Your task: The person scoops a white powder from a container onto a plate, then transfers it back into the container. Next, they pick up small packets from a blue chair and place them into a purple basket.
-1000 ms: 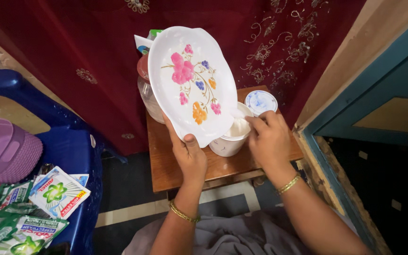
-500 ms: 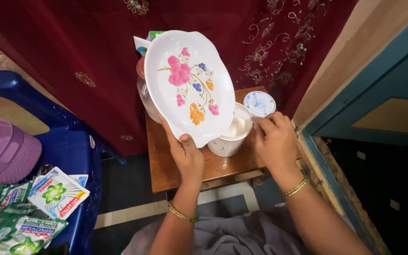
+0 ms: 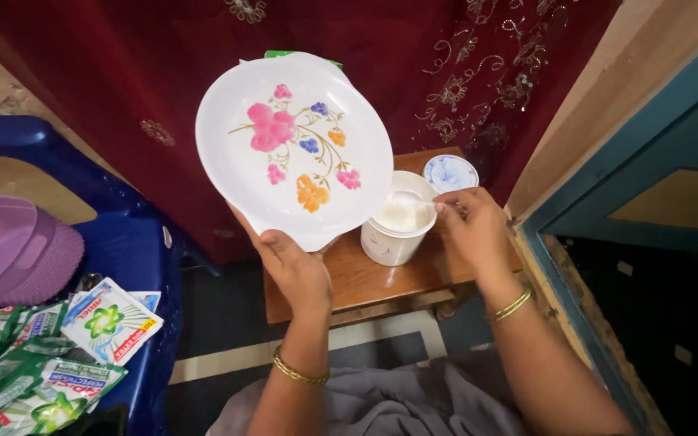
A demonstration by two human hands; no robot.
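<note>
My left hand [image 3: 294,265] grips the near rim of a white oval plate [image 3: 294,149] painted with pink, blue and orange flowers, holding it tilted up above the small wooden table [image 3: 365,278]. My right hand [image 3: 468,228] pinches the handle of a white spoon [image 3: 410,198] whose bowl rests in the white powder inside a white tub [image 3: 396,226] on the table. The tub's round white and blue lid [image 3: 450,173] lies just behind the tub. The plate hides whatever stands at the table's back left.
A dark red embroidered curtain [image 3: 462,73] hangs behind the table. A blue plastic chair [image 3: 135,250] at left carries several green and white sachets [image 3: 50,355] and a purple basket [image 3: 10,254]. A teal door frame [image 3: 607,202] stands at right.
The plate has swung left and turned flatter toward me, now covering the jar behind it. My right hand has drawn back slightly, and the spoon now shows in the tub.
</note>
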